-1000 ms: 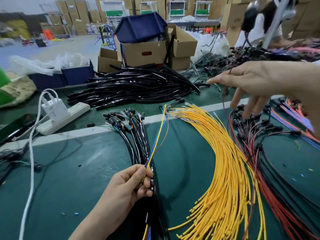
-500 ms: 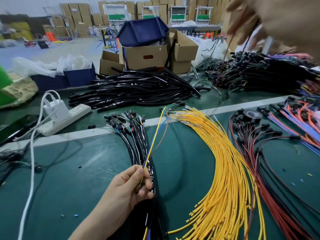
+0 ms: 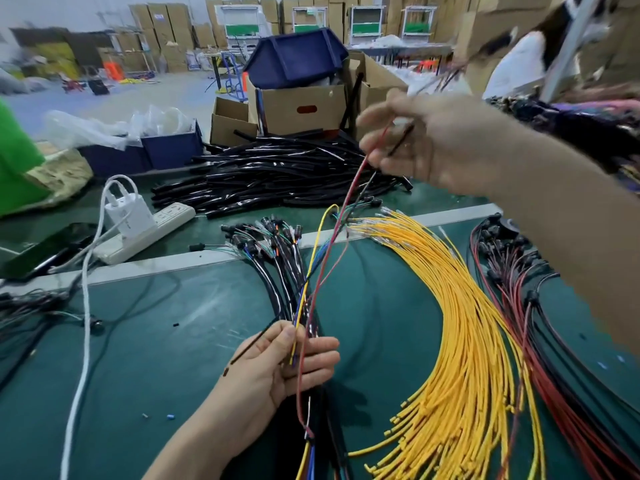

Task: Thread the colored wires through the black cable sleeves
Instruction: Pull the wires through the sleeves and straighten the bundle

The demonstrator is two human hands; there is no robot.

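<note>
Down comes my right hand (image 3: 433, 143) from the top of the frame, and a red wire (image 3: 347, 197) is now strung between both hands.

Right fingers pinch the red wire and a thin black wire (image 3: 401, 140) up high. My left hand (image 3: 277, 368) clamps the yellow and blue wires (image 3: 304, 296) low over the green mat (image 3: 173, 341). I reckon we're gathering the set, with no threading yet. The black cable sleeves (image 3: 270, 174) lie heaped well beyond. The next move calls for evening the wire tips, then fetching one sleeve.
</note>
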